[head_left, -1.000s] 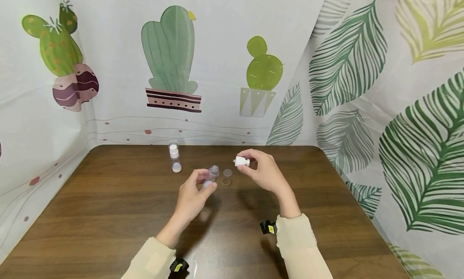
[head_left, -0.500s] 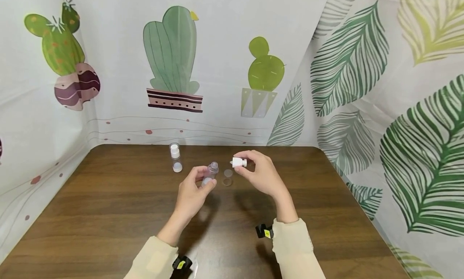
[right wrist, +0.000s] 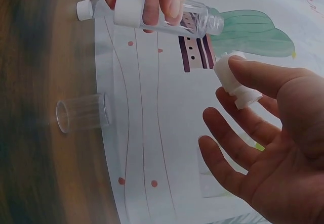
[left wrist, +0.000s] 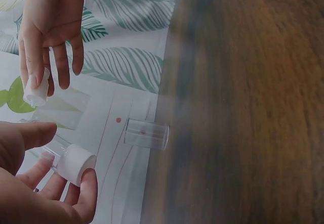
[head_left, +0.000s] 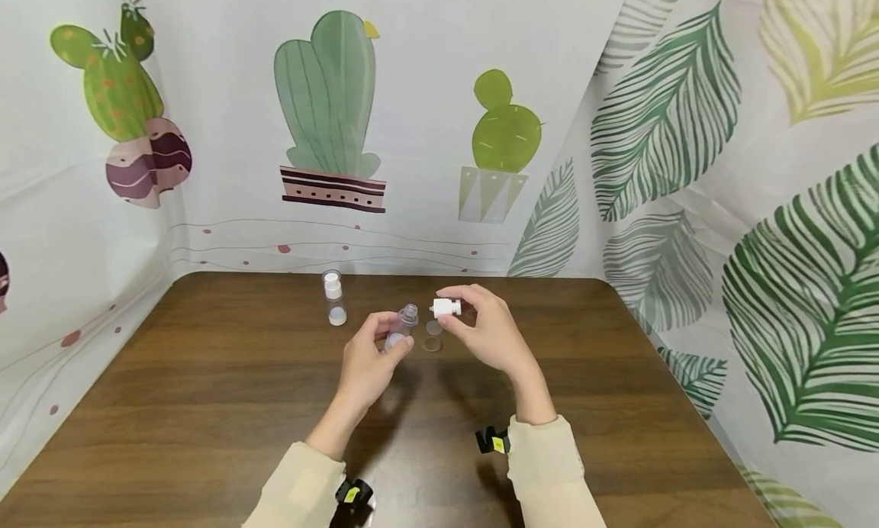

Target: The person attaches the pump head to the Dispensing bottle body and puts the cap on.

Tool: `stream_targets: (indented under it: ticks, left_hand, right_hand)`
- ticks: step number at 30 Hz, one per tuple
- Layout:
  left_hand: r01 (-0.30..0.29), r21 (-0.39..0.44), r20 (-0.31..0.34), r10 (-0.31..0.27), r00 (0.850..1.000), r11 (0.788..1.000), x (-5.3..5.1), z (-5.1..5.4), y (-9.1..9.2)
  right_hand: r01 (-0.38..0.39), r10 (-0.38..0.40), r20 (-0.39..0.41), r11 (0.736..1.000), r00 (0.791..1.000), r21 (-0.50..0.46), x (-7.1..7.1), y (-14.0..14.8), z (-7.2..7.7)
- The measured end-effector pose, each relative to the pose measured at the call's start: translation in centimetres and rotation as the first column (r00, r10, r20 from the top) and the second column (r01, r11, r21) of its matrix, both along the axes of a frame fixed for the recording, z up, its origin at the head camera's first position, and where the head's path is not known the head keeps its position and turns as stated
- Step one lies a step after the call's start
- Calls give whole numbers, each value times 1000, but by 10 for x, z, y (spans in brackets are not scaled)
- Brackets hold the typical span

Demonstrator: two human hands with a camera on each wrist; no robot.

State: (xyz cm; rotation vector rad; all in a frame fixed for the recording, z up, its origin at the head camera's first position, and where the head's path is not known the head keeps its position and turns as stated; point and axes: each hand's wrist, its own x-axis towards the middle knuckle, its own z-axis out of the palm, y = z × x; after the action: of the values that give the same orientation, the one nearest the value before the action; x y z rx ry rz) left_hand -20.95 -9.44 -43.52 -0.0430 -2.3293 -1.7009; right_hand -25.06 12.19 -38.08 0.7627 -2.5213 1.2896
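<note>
Left hand (head_left: 368, 362) grips a clear bottle (head_left: 407, 325); right hand (head_left: 491, 333), apart from it, pinches a white pump (head_left: 447, 307) near the bottle's open neck (head_left: 410, 311).

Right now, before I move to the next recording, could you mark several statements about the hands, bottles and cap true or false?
1. The left hand holds a clear bottle. True.
2. The right hand holds nothing. False: it holds a white pump top.
3. The pump top is fitted on the held bottle. False: the two are apart.
4. The held bottle's threaded neck is bare. True.
5. A clear cap stands on the table. True.
6. The second bottle lies on its side. False: it stands upright.
</note>
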Motion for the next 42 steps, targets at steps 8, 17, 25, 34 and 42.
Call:
stream_targets:
  ticks: [8, 17, 25, 34, 42]
  left_hand:
    - [-14, -39, 19, 15, 1000, 999, 2, -4, -1]
    - [-1, -66, -29, -1, 1000, 998, -1, -8, 1]
    - [17, -68, -31, -19, 999, 998, -2, -10, 0]
    - [16, -83, -42, -20, 999, 996, -3, -10, -2]
    - [19, -94, -47, -24, 999, 995, -4, -11, -3]
  right_hand:
    - [-8, 8, -8, 999, 1000, -35, 0, -6, -7]
    - [8, -11, -51, 998, 999, -56, -1, -6, -10]
    - [-6, 4, -81, 1000, 997, -27, 0, -8, -9]
    - [1, -3, -100, 1000, 995, -20, 1, -9, -8]
    - [-12, 10, -103, 1000, 995, -19, 2, -10, -7]
